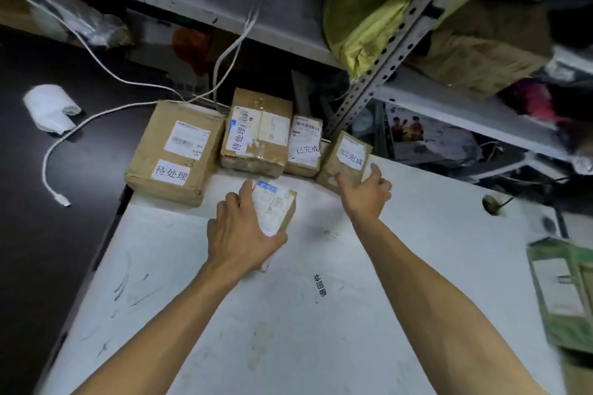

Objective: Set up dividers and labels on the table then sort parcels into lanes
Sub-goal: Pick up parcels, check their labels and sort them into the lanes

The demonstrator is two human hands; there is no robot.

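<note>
Several brown parcels stand in a row at the far edge of the white table. The big left parcel and the taller parcel beside it carry white labels reading 待处理. A slim parcel and a tilted parcel at the right end carry labels reading 已完成. My left hand grips a small brown parcel in front of the row. My right hand touches the tilted parcel's near side with spread fingers. A small printed label lies flat on the table.
Metal shelving packed with bags and boxes rises behind the table. A white cable and a white adapter lie on the dark surface to the left. A green parcel sits at the table's right edge.
</note>
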